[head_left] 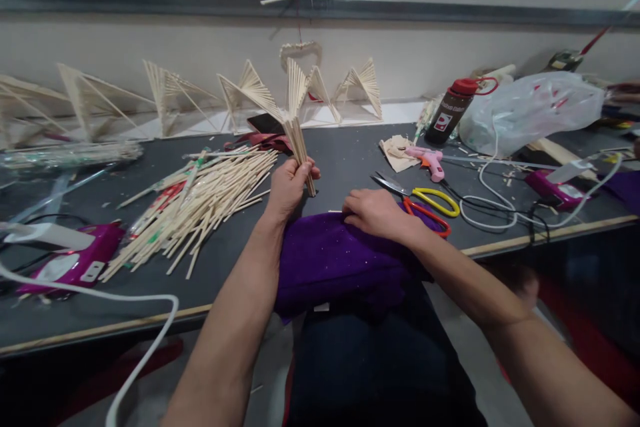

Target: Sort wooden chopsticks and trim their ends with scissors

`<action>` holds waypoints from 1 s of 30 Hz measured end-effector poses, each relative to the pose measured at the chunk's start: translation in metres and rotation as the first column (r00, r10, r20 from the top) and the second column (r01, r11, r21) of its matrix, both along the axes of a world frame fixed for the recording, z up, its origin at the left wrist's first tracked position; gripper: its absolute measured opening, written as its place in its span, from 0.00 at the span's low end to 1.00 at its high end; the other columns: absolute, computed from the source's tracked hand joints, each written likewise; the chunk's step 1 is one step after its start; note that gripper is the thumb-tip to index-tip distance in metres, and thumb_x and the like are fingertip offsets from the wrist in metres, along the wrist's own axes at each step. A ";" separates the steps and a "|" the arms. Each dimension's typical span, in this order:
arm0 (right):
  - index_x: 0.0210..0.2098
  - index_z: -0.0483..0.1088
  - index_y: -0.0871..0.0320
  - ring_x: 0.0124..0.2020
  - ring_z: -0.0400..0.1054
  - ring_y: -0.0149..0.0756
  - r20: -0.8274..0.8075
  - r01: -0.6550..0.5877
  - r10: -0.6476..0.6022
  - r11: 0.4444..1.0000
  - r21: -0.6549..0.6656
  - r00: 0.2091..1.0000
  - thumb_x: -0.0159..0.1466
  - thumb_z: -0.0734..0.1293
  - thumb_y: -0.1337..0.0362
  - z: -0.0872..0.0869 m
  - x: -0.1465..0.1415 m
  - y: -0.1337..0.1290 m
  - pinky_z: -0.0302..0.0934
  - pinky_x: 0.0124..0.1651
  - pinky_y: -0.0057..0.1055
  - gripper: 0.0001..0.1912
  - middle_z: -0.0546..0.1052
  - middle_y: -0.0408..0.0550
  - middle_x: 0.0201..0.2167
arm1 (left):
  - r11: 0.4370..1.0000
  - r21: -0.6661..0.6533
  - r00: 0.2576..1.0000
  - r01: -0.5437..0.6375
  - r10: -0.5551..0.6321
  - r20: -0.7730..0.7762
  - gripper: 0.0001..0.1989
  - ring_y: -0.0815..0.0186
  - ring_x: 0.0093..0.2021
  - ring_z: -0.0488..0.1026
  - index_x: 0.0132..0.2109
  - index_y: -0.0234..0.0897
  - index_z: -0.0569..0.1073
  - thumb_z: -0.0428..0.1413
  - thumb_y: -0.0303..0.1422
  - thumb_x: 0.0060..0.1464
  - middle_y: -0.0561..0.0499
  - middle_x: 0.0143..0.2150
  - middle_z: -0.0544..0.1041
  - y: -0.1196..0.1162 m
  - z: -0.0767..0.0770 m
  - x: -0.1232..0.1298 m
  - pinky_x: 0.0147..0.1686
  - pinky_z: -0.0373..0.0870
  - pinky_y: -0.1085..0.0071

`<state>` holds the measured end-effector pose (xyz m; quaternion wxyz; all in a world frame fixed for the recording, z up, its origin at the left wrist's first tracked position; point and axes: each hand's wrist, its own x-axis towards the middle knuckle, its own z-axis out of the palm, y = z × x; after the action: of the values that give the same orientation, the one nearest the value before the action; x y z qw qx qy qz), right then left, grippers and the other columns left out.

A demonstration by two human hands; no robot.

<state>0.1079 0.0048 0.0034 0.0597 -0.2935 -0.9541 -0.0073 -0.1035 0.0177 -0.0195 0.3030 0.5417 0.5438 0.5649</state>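
Note:
Upright in my left hand is a twisted fan of thin wooden sticks, gripped near its lower end with the fingers wrapped round it. My right hand lies at the top edge of a purple cloth, its fingers curled in. What those fingers hold, if anything, is hidden. The cloth covers my lap and reaches the table edge. Close by my right hand are scissors with yellow and orange handles. Left of my left hand spreads a pile of loose wooden sticks.
Several finished stick fans stand along the wall. A pink glue gun lies near a dark bottle with a red lid. Farther right are a plastic bag and a magenta power box with cables. Another magenta box sits left.

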 end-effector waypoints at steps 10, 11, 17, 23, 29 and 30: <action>0.50 0.67 0.61 0.36 0.62 0.34 -0.045 -0.300 0.314 0.933 0.199 0.948 0.66 0.55 0.67 -0.022 0.039 -0.022 0.55 0.39 0.31 0.16 0.73 0.53 0.38 | 0.999 0.013 0.976 0.046 -0.042 -0.212 0.15 0.64 0.34 0.75 0.42 0.36 0.69 0.48 0.42 0.55 0.49 0.33 0.77 -0.004 0.002 0.009 0.32 0.71 0.68; 0.48 0.68 0.60 0.36 0.62 0.34 -0.067 -0.275 0.290 0.945 0.180 0.955 0.66 0.54 0.67 -0.023 0.038 -0.020 0.55 0.39 0.30 0.16 0.73 0.52 0.37 | 0.999 0.011 0.975 0.042 -0.039 -0.219 0.15 0.64 0.34 0.75 0.42 0.36 0.69 0.47 0.42 0.55 0.48 0.34 0.77 -0.004 0.002 0.009 0.32 0.71 0.68; 0.43 0.71 0.58 0.33 0.68 0.35 -0.016 0.119 -0.120 0.992 -0.043 0.993 0.63 0.58 0.60 -0.010 0.004 0.009 0.54 0.33 0.28 0.14 0.76 0.50 0.34 | 1.000 -0.015 0.971 0.024 -0.027 -0.238 0.16 0.64 0.35 0.75 0.43 0.37 0.69 0.47 0.42 0.55 0.48 0.35 0.77 -0.004 0.004 0.008 0.32 0.72 0.69; 0.36 0.71 0.59 0.34 0.69 0.36 0.117 0.060 -0.045 0.990 -0.126 0.992 0.61 0.58 0.65 0.000 -0.019 0.034 0.53 0.30 0.28 0.11 0.74 0.53 0.36 | 1.000 -0.001 0.962 -0.011 0.011 -0.271 0.14 0.64 0.33 0.74 0.42 0.38 0.71 0.49 0.41 0.54 0.50 0.33 0.77 -0.001 0.006 0.007 0.30 0.71 0.70; 0.39 0.65 0.60 0.31 0.65 0.28 -0.619 0.113 -0.248 0.962 -0.250 0.745 0.65 0.56 0.60 0.015 -0.001 0.058 0.57 0.34 0.26 0.12 0.72 0.47 0.34 | 0.995 0.074 0.998 -0.061 0.063 -0.024 0.13 0.64 0.34 0.75 0.41 0.37 0.70 0.51 0.41 0.53 0.50 0.33 0.76 0.000 0.012 0.003 0.34 0.72 0.69; 0.41 0.64 0.60 0.29 0.64 0.26 -0.733 0.066 -0.296 0.943 -0.326 0.612 0.64 0.55 0.59 0.021 0.002 0.063 0.57 0.32 0.25 0.12 0.71 0.46 0.33 | 0.996 0.069 0.998 -0.054 0.052 0.030 0.14 0.64 0.34 0.75 0.41 0.36 0.69 0.51 0.41 0.53 0.49 0.33 0.76 0.000 0.013 0.003 0.34 0.72 0.68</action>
<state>0.1103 0.0679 0.0248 0.4215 -0.3690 -0.7924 0.2414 -0.1006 0.0172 -0.0069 0.2763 0.5293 0.5337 0.5990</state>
